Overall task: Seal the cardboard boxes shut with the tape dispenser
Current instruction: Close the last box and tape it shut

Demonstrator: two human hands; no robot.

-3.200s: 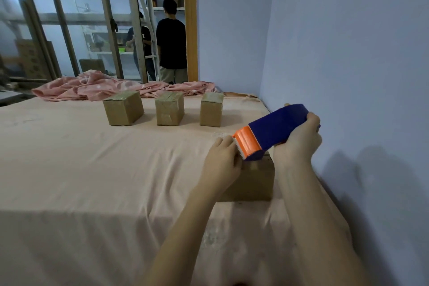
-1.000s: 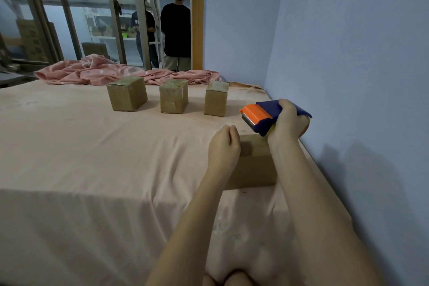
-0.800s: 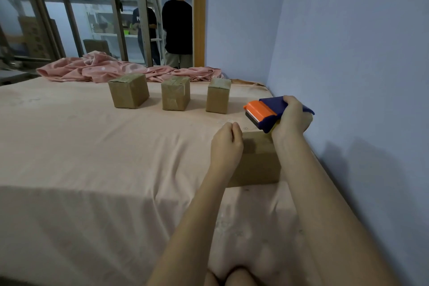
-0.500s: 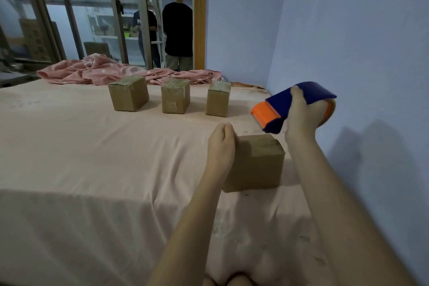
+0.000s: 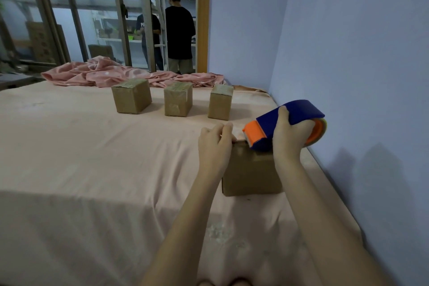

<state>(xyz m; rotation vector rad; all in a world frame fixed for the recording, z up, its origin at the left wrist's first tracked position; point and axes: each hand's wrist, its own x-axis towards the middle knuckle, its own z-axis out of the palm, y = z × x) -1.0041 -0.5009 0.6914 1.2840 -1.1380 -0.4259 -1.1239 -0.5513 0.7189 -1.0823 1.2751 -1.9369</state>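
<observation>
A small cardboard box (image 5: 251, 174) stands near the right side of the peach sheet (image 5: 92, 158). My right hand (image 5: 290, 139) grips the blue and orange tape dispenser (image 5: 299, 116), whose toothed orange mouth lies at the box's top left edge. My left hand (image 5: 214, 146) grips that same upper left edge with curled fingers, right beside the dispenser mouth. Whether tape runs between them is hidden. Farther back stand three more boxes in a row: left (image 5: 131, 98), middle (image 5: 178, 102) and right (image 5: 220, 102), each with tape on top.
A blue wall (image 5: 359, 76) runs close along the right of the near box. A crumpled pink blanket (image 5: 130, 74) lies behind the box row. Beyond the glass door, two people (image 5: 178, 30) stand at shelves with their backs turned.
My right hand has brought the dispenser down from the air onto the near box's top left edge. My left hand has slid up the box's left side to that edge.
</observation>
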